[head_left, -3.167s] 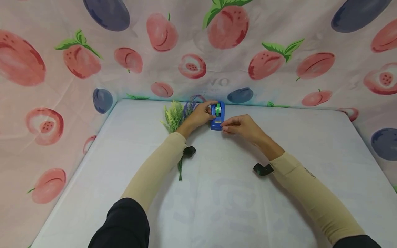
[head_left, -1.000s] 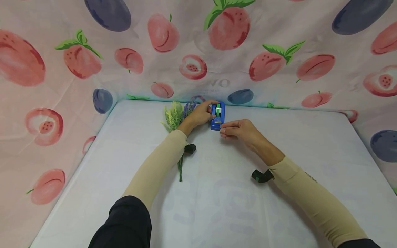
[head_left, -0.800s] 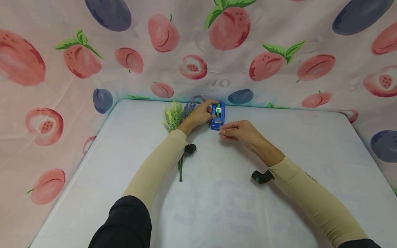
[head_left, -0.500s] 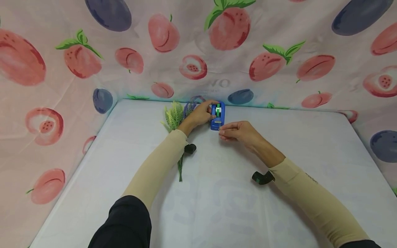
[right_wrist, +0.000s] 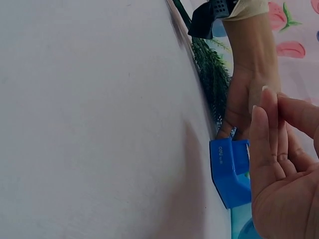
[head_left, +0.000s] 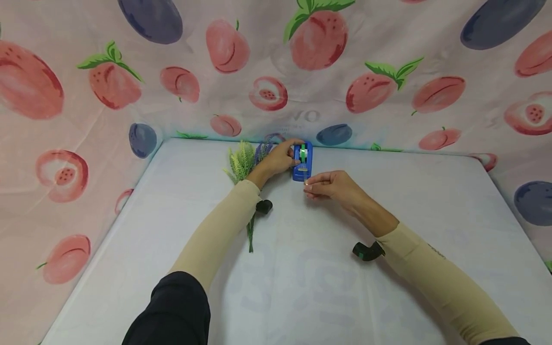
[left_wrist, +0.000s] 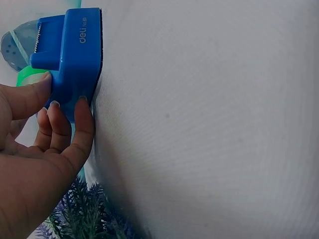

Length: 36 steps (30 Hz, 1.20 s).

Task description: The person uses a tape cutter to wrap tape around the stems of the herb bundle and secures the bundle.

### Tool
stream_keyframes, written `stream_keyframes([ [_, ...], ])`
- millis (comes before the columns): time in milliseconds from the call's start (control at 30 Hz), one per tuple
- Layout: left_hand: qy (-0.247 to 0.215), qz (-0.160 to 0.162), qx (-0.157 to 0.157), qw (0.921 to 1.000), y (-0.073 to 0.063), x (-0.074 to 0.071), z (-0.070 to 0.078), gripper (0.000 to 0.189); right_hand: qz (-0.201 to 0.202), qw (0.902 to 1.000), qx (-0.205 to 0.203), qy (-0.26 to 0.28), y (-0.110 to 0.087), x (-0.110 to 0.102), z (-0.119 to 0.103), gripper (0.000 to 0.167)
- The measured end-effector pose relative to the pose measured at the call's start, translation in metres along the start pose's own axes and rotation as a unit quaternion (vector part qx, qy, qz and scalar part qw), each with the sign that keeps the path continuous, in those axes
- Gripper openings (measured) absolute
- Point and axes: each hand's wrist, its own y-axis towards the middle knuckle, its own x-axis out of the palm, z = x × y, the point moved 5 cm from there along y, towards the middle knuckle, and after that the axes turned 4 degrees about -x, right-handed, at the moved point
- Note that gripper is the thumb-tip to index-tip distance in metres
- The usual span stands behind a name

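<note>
A blue tape dispenser (head_left: 302,167) with a green-cored roll stands near the table's back edge; its serrated cutter shows in the left wrist view. My left hand (head_left: 277,160) grips its left side, thumb by the green core and fingertips against the blue body (left_wrist: 82,55). Just in front of the dispenser, my right hand (head_left: 334,186) pinches the end of a clear tape strip (head_left: 305,175) between thumb and fingers. The strip runs back to the cutter and is hard to see. In the right wrist view, the right fingers (right_wrist: 260,134) partly cover the dispenser.
Artificial flower sprigs, yellow-green (head_left: 241,160) and purple (head_left: 262,151), lie under my left forearm, their stems (head_left: 250,235) pointing toward me. A white cloth covers the table (head_left: 302,268). A fruit-print curtain (head_left: 267,57) hangs directly behind and to the left.
My right hand has drawn slightly back toward me from the dispenser's front, and a short clear strip now shows between them. The left hand and dispenser have stayed in place.
</note>
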Motion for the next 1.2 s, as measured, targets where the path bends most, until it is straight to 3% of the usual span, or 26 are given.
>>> stream_keyframes([
  [1200, -0.014, -0.009, 0.001, 0.9999, -0.001, 0.000, 0.000, 0.056, -0.040, 0.9992, -0.003, -0.002, -0.024, 0.016, 0.003, 0.029],
])
